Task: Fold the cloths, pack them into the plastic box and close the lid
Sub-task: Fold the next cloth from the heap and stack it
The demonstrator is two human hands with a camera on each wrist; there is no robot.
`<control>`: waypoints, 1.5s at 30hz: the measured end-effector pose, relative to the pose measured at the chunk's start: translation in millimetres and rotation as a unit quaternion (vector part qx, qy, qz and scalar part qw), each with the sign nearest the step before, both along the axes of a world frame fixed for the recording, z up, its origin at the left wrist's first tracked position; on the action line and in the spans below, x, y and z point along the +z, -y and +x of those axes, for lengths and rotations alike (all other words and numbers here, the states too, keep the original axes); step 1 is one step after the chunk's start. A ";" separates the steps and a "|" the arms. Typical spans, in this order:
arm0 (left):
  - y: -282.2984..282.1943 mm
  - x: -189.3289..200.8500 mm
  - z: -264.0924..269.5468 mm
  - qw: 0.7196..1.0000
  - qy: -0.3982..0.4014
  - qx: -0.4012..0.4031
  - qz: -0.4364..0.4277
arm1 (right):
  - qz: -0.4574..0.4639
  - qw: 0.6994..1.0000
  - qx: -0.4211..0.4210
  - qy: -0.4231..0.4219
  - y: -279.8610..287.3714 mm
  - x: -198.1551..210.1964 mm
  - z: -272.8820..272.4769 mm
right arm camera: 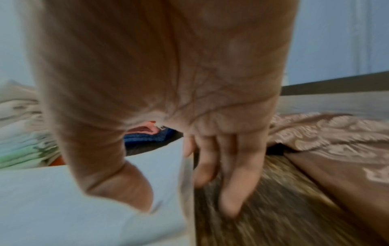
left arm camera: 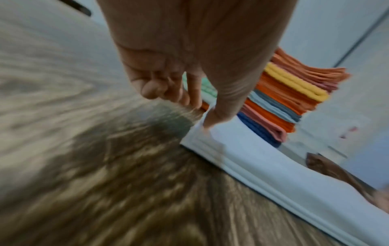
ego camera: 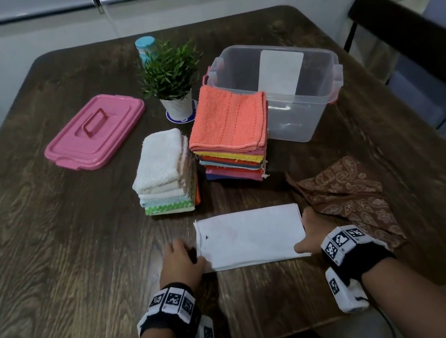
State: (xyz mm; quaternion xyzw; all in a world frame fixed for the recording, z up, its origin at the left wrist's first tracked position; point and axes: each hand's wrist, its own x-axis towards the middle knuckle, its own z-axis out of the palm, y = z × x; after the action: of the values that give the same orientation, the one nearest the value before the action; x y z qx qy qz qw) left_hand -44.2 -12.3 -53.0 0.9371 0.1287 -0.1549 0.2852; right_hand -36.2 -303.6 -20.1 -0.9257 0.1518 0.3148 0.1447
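Note:
A white cloth (ego camera: 250, 237) (left arm camera: 273, 166) (right arm camera: 63, 199), folded into a long rectangle, lies flat near the table's front edge. My left hand (ego camera: 180, 258) (left arm camera: 187, 109) is at its left end, thumb touching the corner and fingers loosely curled over the wood. At the right end my right hand (ego camera: 309, 231) (right arm camera: 187, 208) rests its thumb on the cloth, its straight fingers (right arm camera: 231, 191) down beside the edge. A brown paisley cloth (ego camera: 348, 195) lies unfolded to the right. The clear plastic box (ego camera: 309, 114) stands open at the back right, its pink lid (ego camera: 93, 133) at the left.
Two stacks of folded cloths stand mid-table: one topped by an orange towel (ego camera: 228, 118) against the box, one topped by a white towel (ego camera: 162, 161). Behind them are a potted plant (ego camera: 171, 71) and a blue-capped bottle (ego camera: 145, 48). A dark chair (ego camera: 399, 32) stands at the right.

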 end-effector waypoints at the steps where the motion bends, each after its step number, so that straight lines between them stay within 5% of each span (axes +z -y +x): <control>1: 4.2 4.5 2.5 0.998 0.050 -0.023 0.017 | -0.029 0.999 0.016 0.032 -5.5 4.1 0.2; 4: 31.3 26.1 8.3 0.971 0.183 -0.143 0.055 | -0.073 0.969 0.086 0.219 -32.0 11.1 4.0; 6: 55.6 28.0 13.1 0.948 0.191 -0.250 0.051 | -0.031 0.951 0.136 0.277 -55.7 7.5 6.3; 9: 80.8 0.1 14.6 0.924 0.092 -0.363 0.078 | 0.025 0.964 0.177 0.195 -79.7 -19.0 1.3; 13: 72.1 -34.7 12.2 0.912 -0.011 -0.377 0.159 | 0.017 0.973 0.207 0.105 -73.3 -53.8 -7.8; 24: 21.4 -36.1 26.1 0.945 -0.074 -0.281 0.150 | -0.020 0.959 0.261 0.105 -31.0 -65.2 -6.4; 32: 2.1 -31.0 26.9 0.944 -0.069 -0.271 0.172 | -0.036 0.957 0.268 0.108 -26.9 -65.8 -4.6; 38: 11.4 -20.8 32.7 0.987 0.038 -0.064 0.141 | -0.061 0.955 0.259 0.130 -27.2 -61.8 -7.0; 45: 22.4 -19.0 42.2 0.993 -0.108 0.028 -0.041 | -0.074 0.947 0.287 0.121 -28.6 -76.8 -8.4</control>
State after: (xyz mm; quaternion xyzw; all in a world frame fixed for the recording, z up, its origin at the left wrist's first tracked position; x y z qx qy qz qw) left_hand -2.0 -34.7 -72.0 0.8982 0.1790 -0.2524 0.3121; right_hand -44.6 -275.0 -97.0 -0.9693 -0.1159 0.2166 -0.0034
